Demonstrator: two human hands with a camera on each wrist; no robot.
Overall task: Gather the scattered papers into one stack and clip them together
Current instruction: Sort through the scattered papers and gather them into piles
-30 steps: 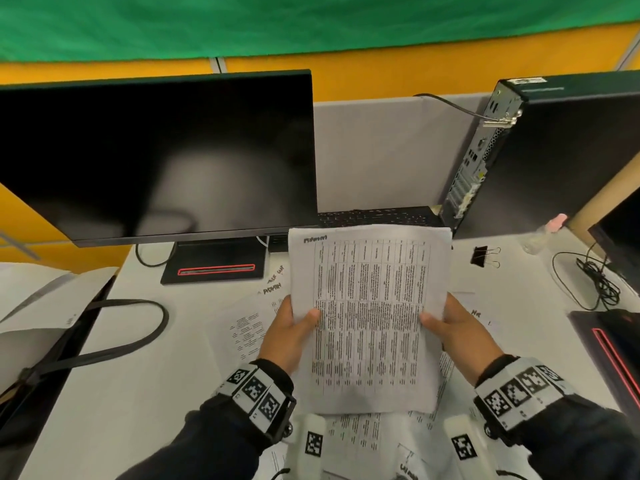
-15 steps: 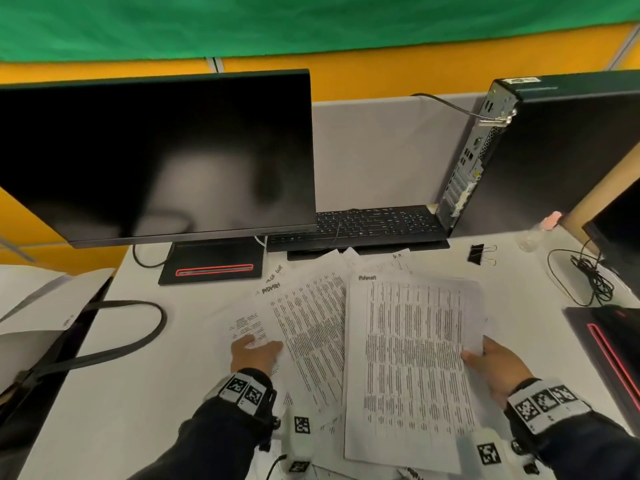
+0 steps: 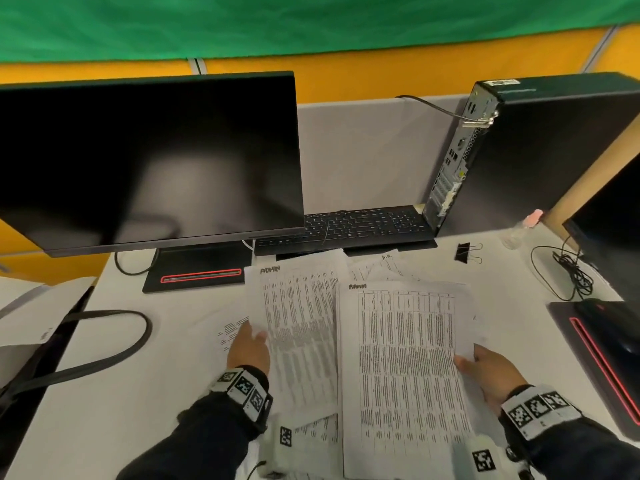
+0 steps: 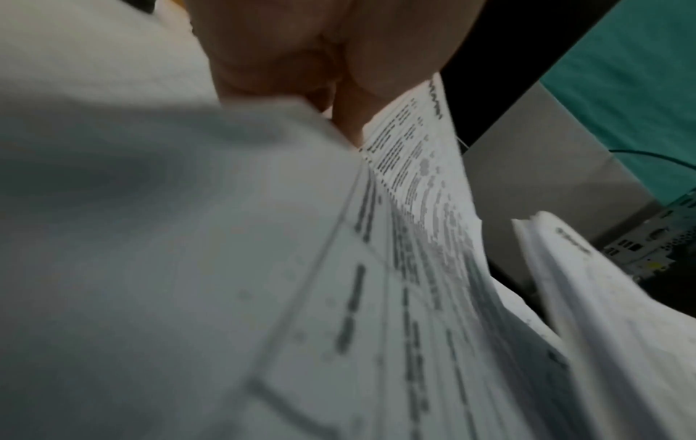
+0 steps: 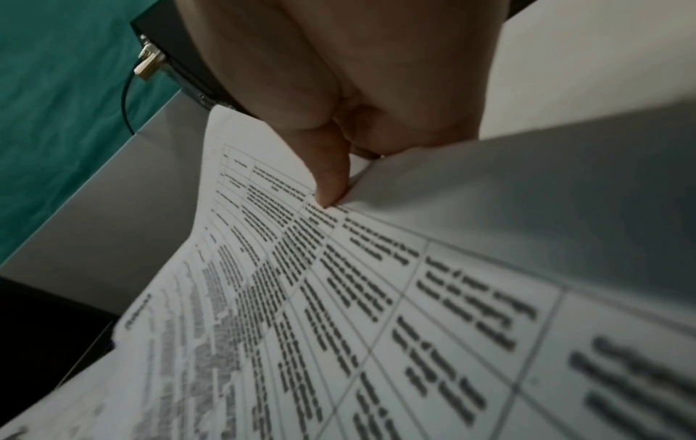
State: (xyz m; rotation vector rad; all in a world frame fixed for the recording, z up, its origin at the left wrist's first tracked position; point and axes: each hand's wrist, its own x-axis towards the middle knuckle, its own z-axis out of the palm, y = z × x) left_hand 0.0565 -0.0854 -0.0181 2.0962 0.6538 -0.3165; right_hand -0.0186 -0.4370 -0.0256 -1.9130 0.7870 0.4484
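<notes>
In the head view my right hand [image 3: 465,358] pinches the right edge of a printed paper stack [image 3: 401,368], low over the white desk [image 3: 104,410]. The right wrist view shows the thumb [image 5: 331,175] lying on top of that stack [image 5: 339,297]. My left hand [image 3: 256,336] holds the left edge of another printed sheet [image 3: 298,323] beside the stack; in the left wrist view its fingers [image 4: 350,113] pinch this sheet [image 4: 418,184]. More loose papers [image 3: 377,266] lie under and behind both. A black binder clip [image 3: 465,252] sits apart at the back right.
A dark monitor [image 3: 149,161] on its stand [image 3: 197,271], a keyboard [image 3: 346,225] and a computer tower [image 3: 536,157] line the back. A black bag strap [image 3: 104,341] lies left. Cables [image 3: 571,271], a small bottle [image 3: 519,230] and another monitor base [image 3: 606,358] crowd the right.
Both hands held the stack upright a second ago. The right hand lowered it to the right; the left hand let go, moved left and took the edge of another sheet.
</notes>
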